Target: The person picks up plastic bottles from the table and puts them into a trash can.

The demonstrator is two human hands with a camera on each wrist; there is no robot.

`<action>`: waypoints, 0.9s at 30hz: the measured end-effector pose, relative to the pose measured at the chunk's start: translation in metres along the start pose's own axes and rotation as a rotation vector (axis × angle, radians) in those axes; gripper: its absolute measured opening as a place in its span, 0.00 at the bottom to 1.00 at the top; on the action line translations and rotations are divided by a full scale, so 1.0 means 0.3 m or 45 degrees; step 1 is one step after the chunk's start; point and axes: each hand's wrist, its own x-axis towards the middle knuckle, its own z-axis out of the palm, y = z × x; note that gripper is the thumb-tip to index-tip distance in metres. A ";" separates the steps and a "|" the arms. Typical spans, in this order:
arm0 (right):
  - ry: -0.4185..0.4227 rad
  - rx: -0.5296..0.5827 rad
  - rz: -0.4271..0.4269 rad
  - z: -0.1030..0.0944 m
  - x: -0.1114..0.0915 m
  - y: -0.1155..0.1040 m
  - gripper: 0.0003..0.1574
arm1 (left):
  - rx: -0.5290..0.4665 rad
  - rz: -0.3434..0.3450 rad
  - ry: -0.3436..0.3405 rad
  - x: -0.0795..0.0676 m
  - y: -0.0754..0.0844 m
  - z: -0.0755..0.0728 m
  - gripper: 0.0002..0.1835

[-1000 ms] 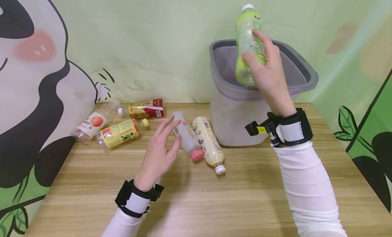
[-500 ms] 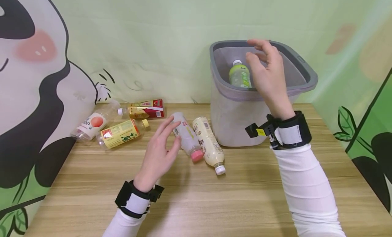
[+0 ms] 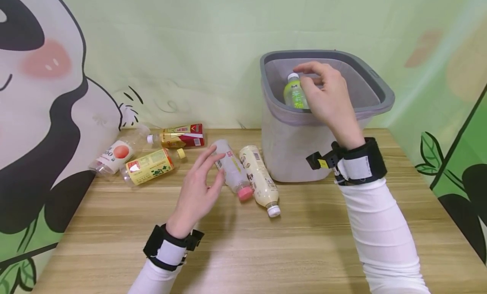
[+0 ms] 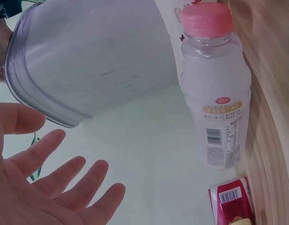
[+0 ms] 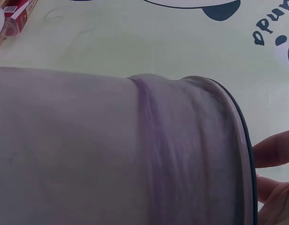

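Note:
My right hand (image 3: 329, 95) hovers over the bin (image 3: 268, 80), fingers loosely bent and holding nothing, its fingertips overlapping the bottle's neck in the head view. Inside the bin leans a clear bottle (image 3: 294, 93) with a green label and white cap, its lower part hidden by the front rim. In the left wrist view, my left hand (image 4: 55, 187) has its fingers spread and nothing in them. Nearest to it lies a whitish bottle with a pink cap (image 3: 232, 167), beside a cream bottle with a white cap (image 3: 260, 175).
At the left lie a yellow-labelled bottle (image 3: 150, 166), a red and gold bottle (image 3: 182, 135) and a clear bottle with a peach picture on its label (image 3: 116, 154). A printed panda backdrop (image 3: 190, 74) rises behind the wooden table (image 3: 247, 251).
The green-labelled bottle has left my right hand and dropped into the bin, where its top has shifted slightly left. My right hand has moved a little down and left. The left hand stays put.

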 end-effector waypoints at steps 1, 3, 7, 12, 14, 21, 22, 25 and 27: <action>0.009 0.014 -0.011 0.003 -0.001 0.000 0.21 | 0.003 -0.004 0.000 -0.002 -0.003 -0.002 0.19; 0.051 0.046 -0.047 0.010 -0.007 0.000 0.20 | 0.014 -0.012 -0.006 -0.004 -0.010 -0.007 0.19; 0.174 0.178 -0.143 0.028 -0.033 -0.003 0.18 | 0.084 -0.009 -0.026 -0.002 -0.035 -0.026 0.19; 0.273 0.415 -0.264 0.064 -0.091 -0.004 0.16 | 0.255 0.037 -0.031 0.013 -0.095 -0.068 0.20; 0.291 0.501 -0.319 0.084 -0.119 -0.006 0.15 | 0.333 0.039 -0.041 0.020 -0.124 -0.091 0.20; 0.315 0.689 -0.468 0.141 -0.220 -0.012 0.12 | 0.587 -0.012 -0.137 0.066 -0.226 -0.167 0.22; 0.324 0.702 -0.475 0.148 -0.232 -0.007 0.12 | 0.617 -0.021 -0.152 0.074 -0.242 -0.175 0.22; 0.343 0.736 -0.458 0.173 -0.267 0.019 0.12 | 0.691 -0.063 -0.191 0.094 -0.291 -0.191 0.24; 0.331 0.764 -0.424 0.194 -0.288 0.043 0.11 | 0.723 -0.113 -0.226 0.099 -0.320 -0.203 0.26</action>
